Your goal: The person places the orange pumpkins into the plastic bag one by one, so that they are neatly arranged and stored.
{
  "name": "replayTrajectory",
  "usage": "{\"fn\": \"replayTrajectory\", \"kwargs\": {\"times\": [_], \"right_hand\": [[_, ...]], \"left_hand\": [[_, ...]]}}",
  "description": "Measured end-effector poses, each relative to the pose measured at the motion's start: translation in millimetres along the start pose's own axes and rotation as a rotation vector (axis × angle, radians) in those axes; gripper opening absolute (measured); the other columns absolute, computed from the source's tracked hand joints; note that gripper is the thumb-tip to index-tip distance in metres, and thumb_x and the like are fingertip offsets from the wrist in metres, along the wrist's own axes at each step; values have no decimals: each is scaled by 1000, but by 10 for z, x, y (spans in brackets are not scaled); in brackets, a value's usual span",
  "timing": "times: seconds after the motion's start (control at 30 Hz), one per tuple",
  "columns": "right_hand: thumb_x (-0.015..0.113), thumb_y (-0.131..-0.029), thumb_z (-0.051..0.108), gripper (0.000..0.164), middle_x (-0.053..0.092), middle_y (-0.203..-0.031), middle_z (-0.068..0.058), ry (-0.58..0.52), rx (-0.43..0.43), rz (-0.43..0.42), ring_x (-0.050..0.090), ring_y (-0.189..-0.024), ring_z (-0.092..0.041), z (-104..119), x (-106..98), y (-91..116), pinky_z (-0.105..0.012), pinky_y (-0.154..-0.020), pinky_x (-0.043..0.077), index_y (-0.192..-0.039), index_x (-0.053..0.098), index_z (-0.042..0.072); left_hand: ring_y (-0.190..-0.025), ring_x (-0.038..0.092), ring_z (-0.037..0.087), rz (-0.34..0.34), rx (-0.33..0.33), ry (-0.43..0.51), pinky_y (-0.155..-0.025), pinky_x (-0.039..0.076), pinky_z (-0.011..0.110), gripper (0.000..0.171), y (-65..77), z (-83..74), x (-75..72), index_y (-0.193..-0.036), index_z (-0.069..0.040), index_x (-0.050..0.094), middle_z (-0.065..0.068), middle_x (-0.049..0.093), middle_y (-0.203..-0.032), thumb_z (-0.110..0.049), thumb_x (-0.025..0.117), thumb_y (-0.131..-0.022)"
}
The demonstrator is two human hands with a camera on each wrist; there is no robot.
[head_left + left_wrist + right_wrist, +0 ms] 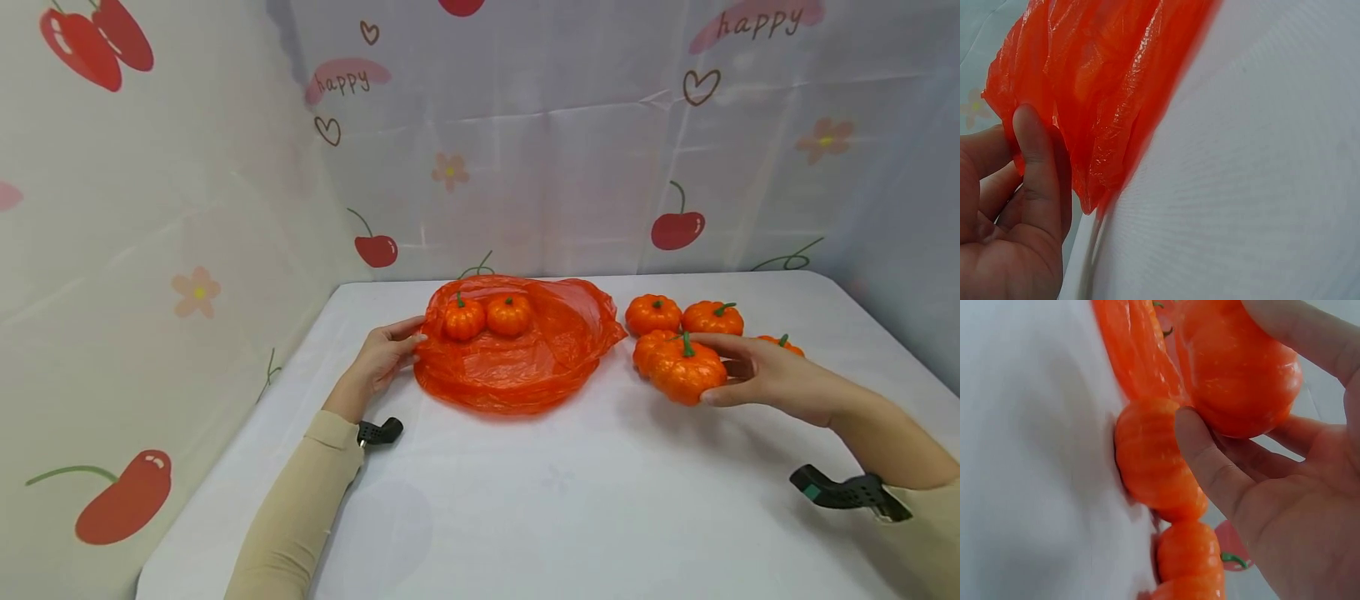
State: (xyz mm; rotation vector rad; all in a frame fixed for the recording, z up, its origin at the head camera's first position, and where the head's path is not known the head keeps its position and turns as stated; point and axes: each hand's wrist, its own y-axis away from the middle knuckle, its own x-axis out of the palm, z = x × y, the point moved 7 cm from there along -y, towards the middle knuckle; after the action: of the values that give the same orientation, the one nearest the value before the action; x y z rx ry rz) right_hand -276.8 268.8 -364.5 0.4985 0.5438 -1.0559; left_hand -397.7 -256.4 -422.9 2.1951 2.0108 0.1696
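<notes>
1. Orange-red, thin and wrinkled plastic is seen in the bag (517, 375), which is laid on the white table (570, 508) with its mouth upward; the left pumpkin (464, 322) and the middle pumpkin (508, 317) are contained in its left half, side by side.
2. The left edge of the bag is pinched between the thumb and fingers of the left hand (386, 354); it should be held firmly but without strong pulling, because such thin film could be torn or folded over the mouth.
3. The held pumpkin (686, 373) is gripped by the right hand (772, 379), with the thumb at the near side and the fingers behind; it seems to be lifted from the table, to the right of the bag.
4. The neighbour pumpkin (643, 350) is partly covered by it in the head view; whether they touch cannot be told, so care should be taken that it is not pushed.
5. Three others are found farther off: two rear pumpkins (712, 318), and a half-hidden pumpkin (785, 344) behind the right hand.
6. For good handling, the grip should be kept steady on the rounded sides; any crossing of the bag's right rim would best be made high, and the fingers loosened only when the weight is supported.
</notes>
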Motion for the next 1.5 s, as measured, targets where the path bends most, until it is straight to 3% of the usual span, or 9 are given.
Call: {"fn": "replayTrajectory", "kwargs": {"times": [0.07,0.17,0.37,0.8,1.3,1.5], "right_hand": [[75,-95,29,84,40,-158,-24,-14,3,0,47,-138,-45,50,28,-40,-43,-96,58,-162,29,10],[75,-94,32,86,39,-158,-25,-29,8,-3,42,-140,-49,119,71,-104,-58,-100,54,-163,28,10],[75,-94,34,88,40,-158,-25,-64,-2,-36,41,-142,-47,249,145,-268,-57,-105,52,-162,26,6],[80,-89,42,96,43,-157,-21,-108,3,-105,48,-138,-42,471,294,-536,-57,-106,51,-163,27,13],[80,-84,55,97,48,-153,-14,-35,28,-143,51,-132,-35,651,398,-785,-53,-105,52,-161,34,18],[81,-86,51,95,52,-148,-14,-74,32,-144,54,-130,-35,715,469,-941,-49,-104,54,-161,34,17]], "left_hand": [[-77,60,13,0,2,5,-71,58,18,48,-4,0,0,-147,-19,59,7,52,-153,-14,67,-101],[-75,61,12,-1,4,14,-71,58,19,48,-9,3,-2,-147,-18,59,7,52,-153,-13,68,-100],[-71,60,11,16,16,23,-70,58,18,49,-12,5,4,-149,-16,57,9,51,-154,-13,67,-101],[-71,60,11,14,11,23,-70,58,19,48,-13,8,-3,-148,-16,57,8,51,-154,-10,64,-102],[-74,60,12,9,4,10,-73,59,20,47,0,-11,18,-148,-18,58,6,52,-154,-11,65,-102],[-73,61,11,8,8,18,-71,59,19,47,0,-9,10,-148,-16,58,8,51,-154,-11,65,-101]]}}
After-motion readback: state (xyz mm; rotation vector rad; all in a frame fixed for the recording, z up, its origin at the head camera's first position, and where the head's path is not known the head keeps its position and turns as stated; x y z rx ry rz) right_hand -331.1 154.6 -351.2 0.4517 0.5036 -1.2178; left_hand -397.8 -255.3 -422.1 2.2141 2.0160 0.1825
